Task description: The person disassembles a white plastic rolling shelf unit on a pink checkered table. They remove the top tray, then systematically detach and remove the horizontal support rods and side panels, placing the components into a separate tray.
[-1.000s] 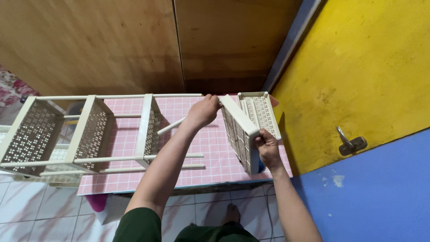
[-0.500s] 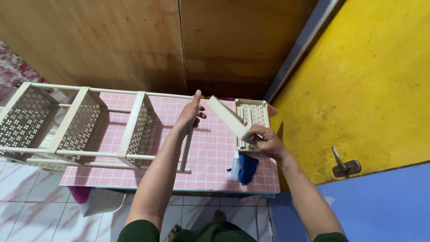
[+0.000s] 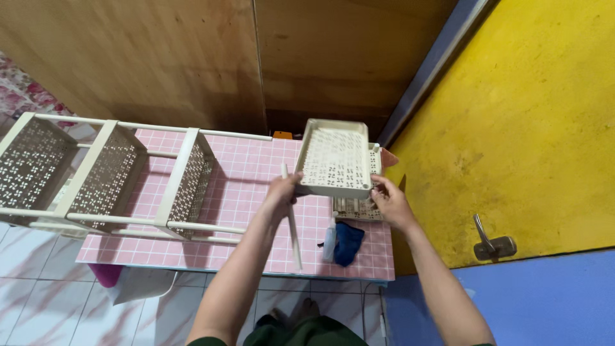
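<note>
Cream tray (image 3: 336, 158) hangs between left hand (image 3: 282, 190) and right hand (image 3: 389, 200), both grasping its near corners.

Pink checkered tabletop (image 3: 256, 173) carries a cream shelf rack (image 3: 122, 179) lying on its side, three perforated shelves joined by rods, left end overhanging the edge. Second perforated tray (image 3: 355, 208) flat on the tabletop near the right edge. Blue cloth (image 3: 350, 240) just beside a small white bottle (image 3: 329, 240) at the front. Wooden panels (image 3: 192, 64) behind, yellow wall (image 3: 532, 115) right, metal hook (image 3: 490, 240) on it. White tiled floor (image 3: 51, 307) below.
</note>
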